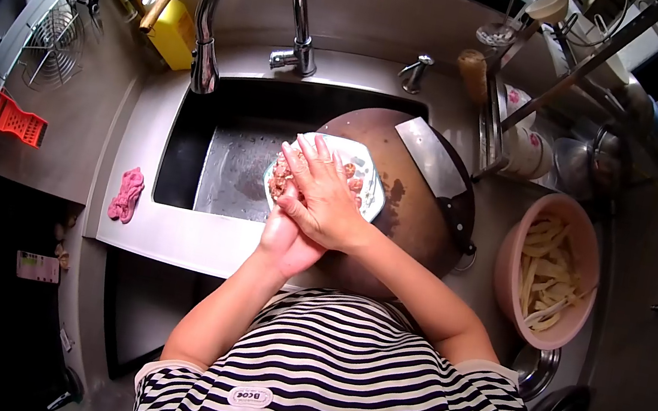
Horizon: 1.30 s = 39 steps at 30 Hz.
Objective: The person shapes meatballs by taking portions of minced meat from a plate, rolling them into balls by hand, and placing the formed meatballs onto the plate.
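My right hand (325,201) lies flat across my left, its fingers stretched out and together. Beneath it, my left hand (291,247) shows its palm heel and wrist, while its fingers are mostly hidden. Whether anything sits between the palms cannot be seen. Both hands are over a white plate (377,192) with pinkish ground meat (277,183) on it. The plate rests partly on a round cutting board (401,244) that overlaps the sink. On the board's far right lies a cleaver (428,159) with a dark handle.
A chrome faucet (208,20) arches over the black sink (232,163). At right stands a pink basin (509,275) of pale cut strips (548,277). A pink cloth (126,195) lies on the left counter, and a metal dish rack (581,78) stands back right.
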Tool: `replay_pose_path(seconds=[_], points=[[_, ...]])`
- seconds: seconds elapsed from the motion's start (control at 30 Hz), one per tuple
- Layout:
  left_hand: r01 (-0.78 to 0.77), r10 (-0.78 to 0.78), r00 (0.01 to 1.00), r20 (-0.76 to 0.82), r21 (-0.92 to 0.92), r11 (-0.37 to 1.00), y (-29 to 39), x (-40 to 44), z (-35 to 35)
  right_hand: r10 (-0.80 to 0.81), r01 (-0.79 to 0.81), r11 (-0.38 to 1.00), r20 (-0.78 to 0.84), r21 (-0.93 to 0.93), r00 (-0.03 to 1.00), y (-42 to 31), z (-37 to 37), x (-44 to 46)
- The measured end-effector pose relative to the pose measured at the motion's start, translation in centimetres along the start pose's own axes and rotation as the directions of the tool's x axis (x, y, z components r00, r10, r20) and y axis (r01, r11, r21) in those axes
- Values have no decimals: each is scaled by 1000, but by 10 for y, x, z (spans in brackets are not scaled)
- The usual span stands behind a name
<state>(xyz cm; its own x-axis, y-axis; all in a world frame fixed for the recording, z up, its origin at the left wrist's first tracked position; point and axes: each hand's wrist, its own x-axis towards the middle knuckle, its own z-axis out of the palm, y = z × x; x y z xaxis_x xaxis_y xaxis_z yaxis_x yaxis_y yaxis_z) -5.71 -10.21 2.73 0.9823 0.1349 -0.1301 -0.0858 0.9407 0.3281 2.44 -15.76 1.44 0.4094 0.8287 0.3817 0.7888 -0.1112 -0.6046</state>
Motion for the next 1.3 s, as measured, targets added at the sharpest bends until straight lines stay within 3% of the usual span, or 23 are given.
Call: replay_pose_path(seconds=[0.13,0.2,0.27,0.37,0.47,0.6,0.7,0.77,0.8,0.9,0.93,1.0,1.03,1.07,1.1,1.3], points=[[11,1,995,96,-131,991,13,-1,-27,-85,73,987,78,141,993,-30,4,-16],[23,35,958,284,-196,980,-4,8,-57,-154,151,972,5,180,988,-44,10,-15],[33,36,948,316,-211,977,-8,8,-57,-156,157,971,-15,179,988,-42,12,-11],[48,-24,989,143,-167,985,-6,0,-16,-74,80,987,-46,136,996,-12,7,1],[52,-47,998,32,-194,980,0,-1,2,22,-36,987,-92,-159,996,3,1,-4],[-6,7,1000,8,-117,993,10,-4,-2,-72,70,997,-74,-28,995,-11,-4,-12],[45,-46,999,-9,-106,993,8,0,-2,-139,162,979,-182,122,974,-24,-32,-7],[194,-177,981,80,-345,918,13,-2,-16,-131,258,902,-351,345,927,-31,-72,-13],[192,-195,981,13,-268,944,14,-2,-19,-78,291,818,-406,496,911,-43,-100,-17],[167,-197,949,-248,-136,977,23,-7,-23,-86,549,269,-548,792,832,-78,-186,-44],[164,-196,949,-247,-145,976,24,-7,-29,-228,607,23,-587,794,777,-85,-214,-63],[169,-206,940,-271,-156,973,26,-7,-39,-462,539,-351,-642,766,612,-102,-243,-62],[169,-207,935,-289,-151,974,25,-7,-39,-565,451,-460,-644,765,516,-114,-247,-48],[171,-208,929,-304,-144,975,24,-7,-39,-509,458,-365,-586,810,630,-126,-257,-60],[174,-210,925,-317,-136,975,22,-5,-37,-501,465,-302,-554,832,666,-136,-266,-67],[182,-205,929,-307,-102,978,17,-4,-27,-509,509,-156,-511,846,693,-141,-277,-77]])
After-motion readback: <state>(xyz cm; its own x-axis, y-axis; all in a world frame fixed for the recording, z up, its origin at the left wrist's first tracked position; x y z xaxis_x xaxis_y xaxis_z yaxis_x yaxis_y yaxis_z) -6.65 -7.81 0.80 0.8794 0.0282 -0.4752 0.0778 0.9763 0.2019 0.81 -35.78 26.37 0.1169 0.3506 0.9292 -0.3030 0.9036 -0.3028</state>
